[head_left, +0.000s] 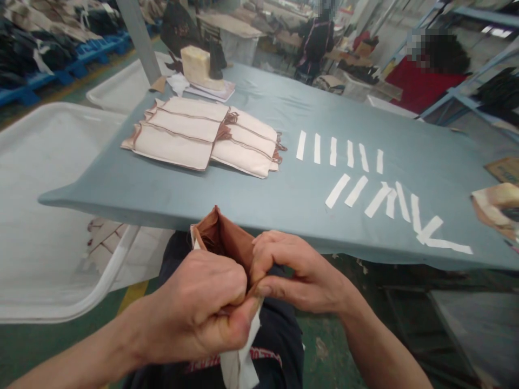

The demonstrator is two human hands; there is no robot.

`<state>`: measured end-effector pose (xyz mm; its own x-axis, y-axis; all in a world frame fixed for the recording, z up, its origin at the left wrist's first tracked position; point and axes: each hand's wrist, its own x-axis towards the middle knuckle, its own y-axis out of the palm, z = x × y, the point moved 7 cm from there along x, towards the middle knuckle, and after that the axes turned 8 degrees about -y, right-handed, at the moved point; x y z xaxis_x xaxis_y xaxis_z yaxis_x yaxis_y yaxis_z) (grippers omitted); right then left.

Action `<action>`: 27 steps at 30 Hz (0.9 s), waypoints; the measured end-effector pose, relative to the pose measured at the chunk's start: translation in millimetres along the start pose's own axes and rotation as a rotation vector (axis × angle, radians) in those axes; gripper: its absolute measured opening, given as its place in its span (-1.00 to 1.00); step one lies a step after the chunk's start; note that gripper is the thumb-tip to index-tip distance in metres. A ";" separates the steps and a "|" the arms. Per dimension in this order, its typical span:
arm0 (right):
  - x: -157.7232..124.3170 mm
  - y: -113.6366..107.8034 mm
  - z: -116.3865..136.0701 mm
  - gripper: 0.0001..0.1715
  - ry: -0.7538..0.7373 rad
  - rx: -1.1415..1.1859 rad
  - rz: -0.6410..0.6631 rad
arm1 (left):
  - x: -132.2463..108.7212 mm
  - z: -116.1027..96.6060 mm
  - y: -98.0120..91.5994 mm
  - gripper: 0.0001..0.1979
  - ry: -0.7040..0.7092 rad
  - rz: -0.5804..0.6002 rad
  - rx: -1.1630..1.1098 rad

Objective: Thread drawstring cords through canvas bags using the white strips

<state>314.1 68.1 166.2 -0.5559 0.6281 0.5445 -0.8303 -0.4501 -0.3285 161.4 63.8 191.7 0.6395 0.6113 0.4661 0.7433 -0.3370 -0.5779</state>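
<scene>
Pinching a brown-lined cloth bag (237,237) near its opening, with left hand (213,297) and right hand (292,270) in closed grip, above the lap (281,327), beside the table (170,197). Seemingly working the edge; probably calls next for steady, even pressure.

Left hand (208,300) obscures much of the brown-lined pouch (235,237); its dark contents (211,244) cannot be identified. Lettering (265,356) on the dark trousers (286,335) is partly covered and unreadable. White tub (81,308) is cut off by the left edge, cardboard box (503,170) by the right. Fabric heaps (24,54) at upper left are blurred.
</scene>
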 end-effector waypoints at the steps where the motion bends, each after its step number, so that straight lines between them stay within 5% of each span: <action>1: 0.4 -1.5 -3.4 -0.54 0.030 0.007 0.002 | 0.7 4.5 -1.6 -0.57 -0.003 0.011 0.024; 8: 19.1 0.0 -11.5 -0.35 0.118 -0.115 0.033 | -9.0 36.9 -8.6 -0.56 -0.030 0.004 0.115; 14: 35.2 12.0 -17.6 -0.36 0.194 -0.078 0.131 | -8.4 52.2 -15.2 -0.35 -0.078 0.030 0.114; 20: 28.3 -27.6 5.0 -0.47 0.144 -0.183 -0.069 | 6.9 95.0 -36.9 -0.11 -0.281 0.229 -0.152; 27: -5.0 -67.3 -31.3 -0.27 0.502 -0.251 -0.039 | 0.9 95.2 -21.5 -0.58 -0.402 0.418 -0.272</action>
<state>371.6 115.1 161.5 -0.4236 0.8939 0.1462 -0.8005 -0.2939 -0.5223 127.3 139.8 140.8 0.8018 0.5922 -0.0799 0.5044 -0.7424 -0.4409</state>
